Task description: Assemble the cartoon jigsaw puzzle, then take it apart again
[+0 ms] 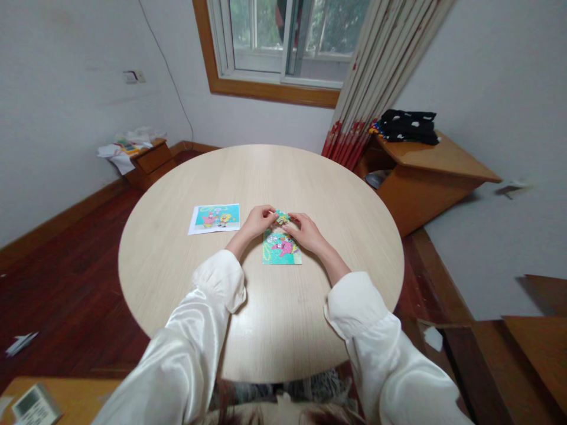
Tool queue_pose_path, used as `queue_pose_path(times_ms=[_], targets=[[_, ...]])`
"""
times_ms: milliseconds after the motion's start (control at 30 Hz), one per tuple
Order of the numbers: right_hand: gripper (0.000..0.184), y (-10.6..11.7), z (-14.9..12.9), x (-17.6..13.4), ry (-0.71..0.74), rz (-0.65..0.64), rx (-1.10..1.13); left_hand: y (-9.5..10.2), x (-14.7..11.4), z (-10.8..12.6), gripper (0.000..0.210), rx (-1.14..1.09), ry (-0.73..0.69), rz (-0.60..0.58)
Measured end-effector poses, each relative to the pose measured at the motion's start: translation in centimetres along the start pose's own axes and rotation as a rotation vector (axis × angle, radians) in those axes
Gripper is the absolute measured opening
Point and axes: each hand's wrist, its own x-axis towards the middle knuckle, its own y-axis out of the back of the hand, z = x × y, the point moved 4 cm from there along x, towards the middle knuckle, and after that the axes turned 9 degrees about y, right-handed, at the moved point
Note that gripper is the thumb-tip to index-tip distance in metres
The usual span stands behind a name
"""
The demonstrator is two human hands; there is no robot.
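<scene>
A partly joined jigsaw puzzle [272, 255] lies flat on the round table, showing a pink cartoon starfish on turquoise. Just past its far edge, a small section of jigsaw pieces [282, 218] in turquoise and yellow is pinched between my two hands. My left hand [260, 219] grips its left side with closed fingers. From the other side, my right hand [307, 231] holds it between thumb and fingers, partly covering the puzzle's upper right. Whether the section touches the puzzle I cannot tell. To the left lies a printed picture [214, 218] of cartoon figures.
The pale round table [177, 277] fills the middle. Behind it are a window [283, 41] and a curtain [376, 65]. A wooden cabinet [425, 189] bearing folded black cloth [410, 126] stands at the right. At the far left, a small wooden stand [153, 158] carries papers.
</scene>
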Motion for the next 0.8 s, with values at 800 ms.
queue_pose_path(times_ms=[800], targets=[[0.024, -0.5, -0.8, 0.3, -0.068, 0.133, 0.217, -0.5, -0.4, 0.3, 0.009, -0.019, 0.078, -0.103]])
